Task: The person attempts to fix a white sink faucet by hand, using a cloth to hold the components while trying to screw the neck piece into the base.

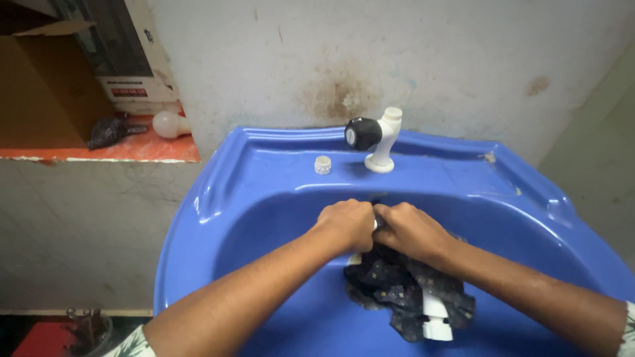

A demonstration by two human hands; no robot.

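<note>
Blue sink (218, 192): hands (380, 228) grip dark cloth (397, 284).

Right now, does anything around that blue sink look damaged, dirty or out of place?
Yes. The wall behind the tap has a brown stain and marks. A bare light bulb lies loose on the orange ledge, and a small white cap sits on the sink rim. Both hands, left hand and right hand, grip dark wet cloth.
</note>
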